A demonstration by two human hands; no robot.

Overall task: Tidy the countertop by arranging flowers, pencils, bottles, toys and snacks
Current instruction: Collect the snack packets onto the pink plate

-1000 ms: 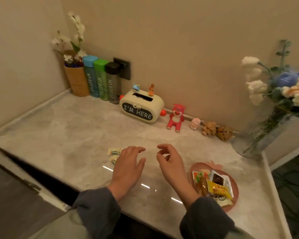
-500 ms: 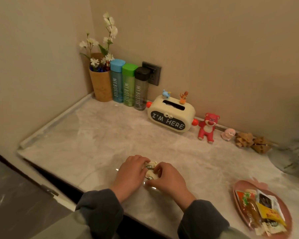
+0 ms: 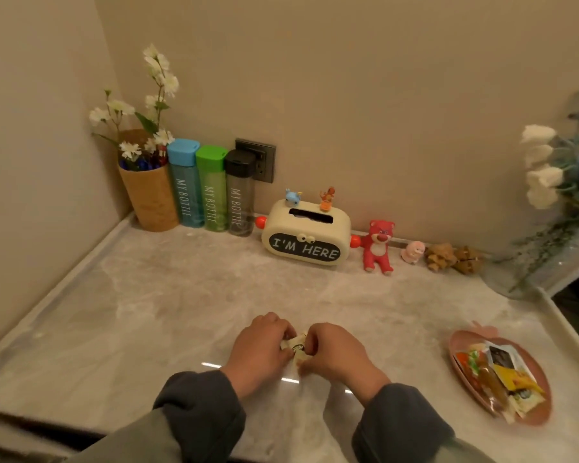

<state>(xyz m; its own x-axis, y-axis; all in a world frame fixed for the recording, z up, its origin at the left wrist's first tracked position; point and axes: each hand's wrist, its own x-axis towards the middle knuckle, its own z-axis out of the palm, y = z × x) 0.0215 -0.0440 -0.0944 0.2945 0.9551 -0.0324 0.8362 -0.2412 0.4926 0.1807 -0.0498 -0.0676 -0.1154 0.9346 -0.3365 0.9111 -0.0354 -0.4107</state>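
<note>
Pinching small pale snack packets (image 3: 296,346) between them, the left hand (image 3: 258,349) and the right hand (image 3: 335,357) meet low over the front part of the pale marble worktop (image 3: 168,295). The fingers of both curl onto the wrappers, which are mostly hidden beneath them.

Well off to the right sits a pink apple-shaped plate (image 3: 467,340) holding a heap of wrapped snacks (image 3: 502,375).

Along the back wall, in the left corner, stands a brown cylindrical holder (image 3: 151,198) with white flower sprigs (image 3: 157,78) and coloured pencils (image 3: 144,162). Beside it three upright bottles stand close together: a blue-lidded bottle (image 3: 186,185), a green-lidded bottle (image 3: 213,190) and a black-lidded bottle (image 3: 239,195).

Next come a cream tissue box (image 3: 306,235) lettered "I'M HERE" with two tiny figures on top, a red bear toy (image 3: 378,245), a small pink figure (image 3: 413,251) and two brown toys (image 3: 440,257).

At the far right a clear glass vase (image 3: 542,262) holds white and blue flowers (image 3: 545,172).
</note>
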